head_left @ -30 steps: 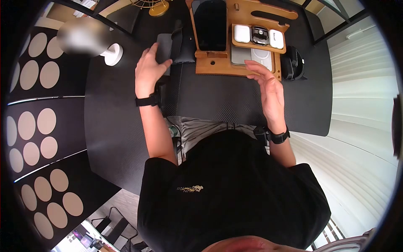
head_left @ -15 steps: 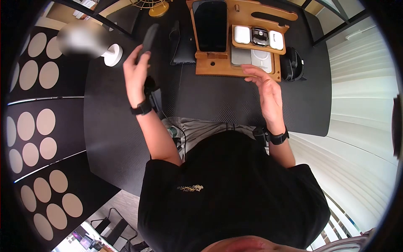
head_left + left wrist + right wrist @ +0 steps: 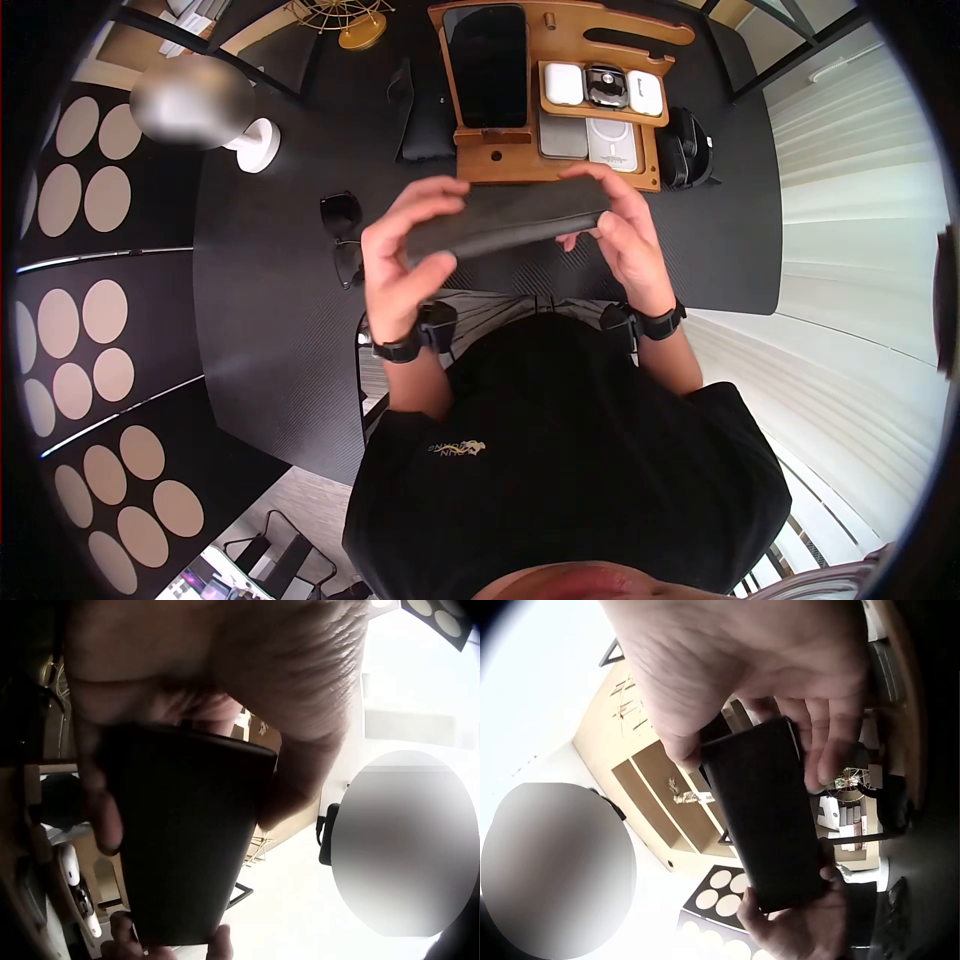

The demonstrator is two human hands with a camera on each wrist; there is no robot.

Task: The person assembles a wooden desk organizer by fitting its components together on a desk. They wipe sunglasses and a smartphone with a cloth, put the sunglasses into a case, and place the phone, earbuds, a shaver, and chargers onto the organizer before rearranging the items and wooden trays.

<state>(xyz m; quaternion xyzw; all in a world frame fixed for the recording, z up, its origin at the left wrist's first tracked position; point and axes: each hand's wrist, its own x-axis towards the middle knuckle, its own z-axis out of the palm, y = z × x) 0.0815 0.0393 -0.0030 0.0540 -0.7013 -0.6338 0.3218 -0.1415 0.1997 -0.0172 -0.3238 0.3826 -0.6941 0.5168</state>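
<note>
A dark, flat oblong case (image 3: 510, 215) is held up above the table's front part, in front of the wooden stand. My left hand (image 3: 405, 255) grips its left end, thumb along the near edge. The other end is pinched by my right hand (image 3: 632, 240), thumb on the near side and fingers behind. In the left wrist view the dark case (image 3: 187, 840) spans between both hands. The right wrist view shows the case (image 3: 765, 814) with the right hand (image 3: 750, 667) around its upper end.
Sunglasses (image 3: 343, 240) lie on the table (image 3: 270, 330) left of my left hand. Behind stand a wooden organizer (image 3: 480, 170) with a phone (image 3: 487, 65) and earbud cases, a black pouch (image 3: 428, 125), a black case (image 3: 685, 150) and a white lamp base (image 3: 259, 146).
My left hand has lifted the dark case from beside the pouch and brought it rightward and nearer. My right hand has taken hold of its other end. The sunglasses have come into view.
</note>
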